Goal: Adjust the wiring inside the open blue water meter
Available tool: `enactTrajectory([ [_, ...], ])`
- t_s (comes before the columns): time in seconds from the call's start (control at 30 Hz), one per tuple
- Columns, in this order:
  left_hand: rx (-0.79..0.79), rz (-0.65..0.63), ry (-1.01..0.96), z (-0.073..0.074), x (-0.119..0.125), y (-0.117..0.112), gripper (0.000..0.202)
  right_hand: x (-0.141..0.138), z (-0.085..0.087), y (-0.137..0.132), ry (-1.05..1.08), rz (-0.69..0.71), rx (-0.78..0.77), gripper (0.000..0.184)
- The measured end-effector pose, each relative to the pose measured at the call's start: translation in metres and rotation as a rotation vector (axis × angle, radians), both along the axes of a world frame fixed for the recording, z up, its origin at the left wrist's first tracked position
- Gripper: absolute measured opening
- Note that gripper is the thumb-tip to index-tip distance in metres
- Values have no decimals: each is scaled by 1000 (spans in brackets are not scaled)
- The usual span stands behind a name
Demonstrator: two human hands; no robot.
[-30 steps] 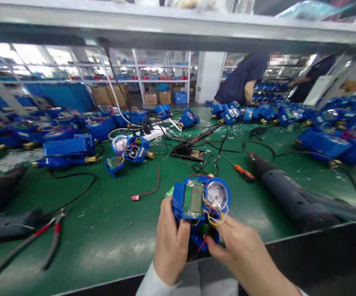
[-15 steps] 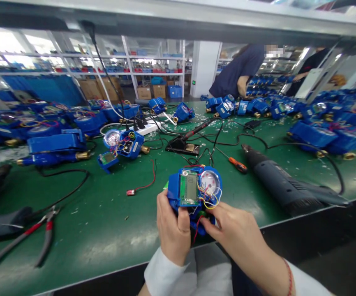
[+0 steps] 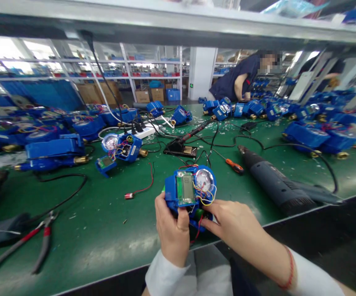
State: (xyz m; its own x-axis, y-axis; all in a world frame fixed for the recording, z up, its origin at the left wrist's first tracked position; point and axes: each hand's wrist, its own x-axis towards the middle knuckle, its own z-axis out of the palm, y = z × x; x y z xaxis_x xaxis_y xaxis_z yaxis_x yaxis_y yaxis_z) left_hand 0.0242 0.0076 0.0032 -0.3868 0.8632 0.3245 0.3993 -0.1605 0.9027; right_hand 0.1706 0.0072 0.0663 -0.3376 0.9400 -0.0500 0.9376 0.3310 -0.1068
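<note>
Blue plastic meter housing [image 3: 190,193], opened, holds a green circuit board with a grey display, a clear round dial and loose yellow and red wires. Left hand [image 3: 172,230] grips its left side; right hand [image 3: 233,224] pinches its lower right edge, above the green bench mat [image 3: 104,230]. Compared with 0.5 s ago, it sits slightly more to the left.

Our hands [image 3: 172,228] cover the meter's [image 3: 190,191] underside; the pliers' [image 3: 20,244] handles run off the left edge; far shelves [image 3: 153,70] blur.
</note>
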Motion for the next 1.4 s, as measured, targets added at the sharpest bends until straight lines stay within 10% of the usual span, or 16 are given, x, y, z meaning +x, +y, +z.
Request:
enactTrajectory([
  [0.63,-5,49,-29,-1,3,1,42,-6,-19,-9,236,3,92,16],
  [0.9,-67,-24,-20,10,-5,0,38,1,-32,-9,971,267,192,31],
  [1.2,-1,-14,-4,5,-5,0,33,25,-10,-6,314,270,376,11],
  [1.4,58,13,-4,4,-5,6,18,11,-29,1,548,369,168,25],
])
